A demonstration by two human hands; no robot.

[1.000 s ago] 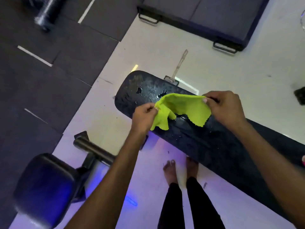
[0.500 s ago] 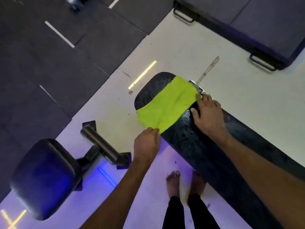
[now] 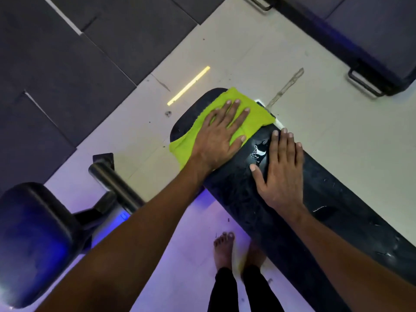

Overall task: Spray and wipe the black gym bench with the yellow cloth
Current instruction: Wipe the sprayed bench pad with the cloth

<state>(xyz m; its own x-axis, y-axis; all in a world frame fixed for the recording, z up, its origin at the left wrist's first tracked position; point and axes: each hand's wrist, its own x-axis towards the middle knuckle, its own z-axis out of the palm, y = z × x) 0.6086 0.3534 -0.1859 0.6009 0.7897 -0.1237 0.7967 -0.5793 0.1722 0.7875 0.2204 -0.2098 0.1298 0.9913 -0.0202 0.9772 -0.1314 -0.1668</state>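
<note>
The black gym bench (image 3: pixel 243 199) runs from the upper middle down to the lower right, with wet droplets on its pad. The yellow cloth (image 3: pixel 254 118) lies spread over the bench's far end, one corner hanging off the near side. My left hand (image 3: pixel 219 136) presses flat on the cloth with fingers spread. My right hand (image 3: pixel 281 170) rests flat on the bare wet pad just right of the cloth, holding nothing. No spray bottle is in view.
A second padded seat (image 3: pixel 31 239) on a metal post (image 3: pixel 112 183) stands at the lower left. A dark platform with metal handles (image 3: pixel 364 30) sits at the upper right. Dark rubber floor mats (image 3: pixel 67 64) cover the left. My bare feet (image 3: pixel 225 248) stand beside the bench.
The cloth went from held up between both hands to spread on the bench end. My left hand moved onto it and pressed flat; my right hand let go and rests on the pad.
</note>
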